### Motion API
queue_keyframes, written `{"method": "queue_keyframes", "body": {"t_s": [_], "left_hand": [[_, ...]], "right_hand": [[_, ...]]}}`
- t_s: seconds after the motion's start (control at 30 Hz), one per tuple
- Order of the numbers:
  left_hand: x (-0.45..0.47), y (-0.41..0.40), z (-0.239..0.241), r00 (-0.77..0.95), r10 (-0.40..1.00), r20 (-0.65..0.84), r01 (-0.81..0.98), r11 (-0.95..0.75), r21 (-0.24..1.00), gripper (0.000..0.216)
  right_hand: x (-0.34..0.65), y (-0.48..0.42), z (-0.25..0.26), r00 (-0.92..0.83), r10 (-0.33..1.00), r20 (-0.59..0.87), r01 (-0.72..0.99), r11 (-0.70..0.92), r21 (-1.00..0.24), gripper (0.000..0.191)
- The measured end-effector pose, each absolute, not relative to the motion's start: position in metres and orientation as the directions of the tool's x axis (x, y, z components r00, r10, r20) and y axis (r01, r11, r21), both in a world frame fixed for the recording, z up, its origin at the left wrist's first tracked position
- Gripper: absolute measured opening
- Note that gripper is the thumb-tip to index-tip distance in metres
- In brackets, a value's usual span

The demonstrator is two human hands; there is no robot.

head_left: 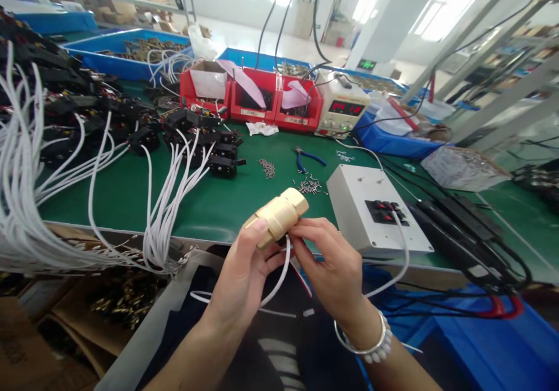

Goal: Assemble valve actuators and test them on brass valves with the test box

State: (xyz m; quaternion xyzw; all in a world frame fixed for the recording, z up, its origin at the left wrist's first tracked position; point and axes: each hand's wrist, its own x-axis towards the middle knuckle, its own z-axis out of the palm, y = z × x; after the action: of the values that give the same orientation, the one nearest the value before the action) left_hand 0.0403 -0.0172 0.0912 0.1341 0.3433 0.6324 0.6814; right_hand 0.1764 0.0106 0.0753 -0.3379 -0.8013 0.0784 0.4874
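Note:
My left hand is closed round a gold-coloured brass fitting, which it holds tilted just in front of the table's edge. The fingers of my right hand are pinched together against the fitting's lower right side. Whatever lies between those fingertips is hidden. A white cable comes out beneath the fitting and loops down between my hands. Beyond the fitting, a pile of small screws and blue-handled pliers lie on the green table.
Black units with bundled white cables crowd the left. Red bins and a power supply stand behind. To my right are a grey box with terminals, black adapters and a blue crate.

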Motion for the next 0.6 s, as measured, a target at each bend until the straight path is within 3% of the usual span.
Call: {"method": "queue_keyframes", "body": {"t_s": [0.13, 0.43, 0.6], "left_hand": [[0.0412, -0.0187, 0.0907, -0.027, 0.95, -0.312, -0.77, 0.179, 0.612, 0.039], [0.0467, -0.0219, 0.0951, -0.004, 0.961, -0.276, -0.75, 0.18, 0.637, 0.04], [0.0496, -0.021, 0.0945, 0.008, 0.959, -0.282, -0.744, 0.194, 0.64, 0.044]], "right_hand": [[0.179, 0.0099, 0.0742, -0.295, 0.596, 0.747, 0.497, 0.763, -0.413, 0.015], [0.1836, 0.003, 0.0759, -0.213, 0.648, 0.731, 0.408, 0.739, -0.536, 0.017], [0.1847, 0.0035, 0.0737, -0.237, 0.626, 0.743, 0.472, 0.743, -0.475, 0.017]]}}
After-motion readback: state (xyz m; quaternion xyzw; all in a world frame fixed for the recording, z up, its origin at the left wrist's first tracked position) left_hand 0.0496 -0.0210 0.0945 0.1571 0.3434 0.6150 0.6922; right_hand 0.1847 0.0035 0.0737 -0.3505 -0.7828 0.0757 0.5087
